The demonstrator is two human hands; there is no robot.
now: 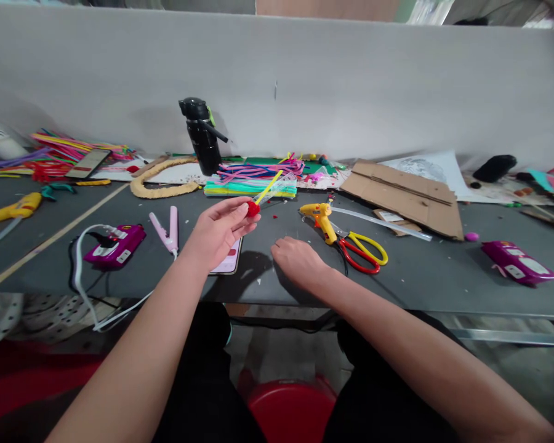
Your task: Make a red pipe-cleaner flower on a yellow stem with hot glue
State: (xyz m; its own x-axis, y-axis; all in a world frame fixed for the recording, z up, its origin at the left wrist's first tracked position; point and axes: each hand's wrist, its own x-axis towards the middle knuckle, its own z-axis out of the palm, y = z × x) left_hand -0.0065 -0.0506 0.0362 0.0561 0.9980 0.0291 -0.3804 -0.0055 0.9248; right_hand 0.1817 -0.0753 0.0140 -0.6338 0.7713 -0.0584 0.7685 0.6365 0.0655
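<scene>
Left hand (219, 231) pinched a small red fuzzy pompom on a yellow pipe-cleaner stem (258, 202) at its fingertips, raised above the grey tabletop (443, 277) mid-depth; stem's long axis ran up and away toward the far edge, tilted right. Right hand (299, 261) lay loosely curled, knuckles up, holding nothing, near the front edge. Yellow glue gun (321, 216) and red-and-yellow-handled scissors (362, 249) sat just right of it, so right hand was nearer to those.
</scene>
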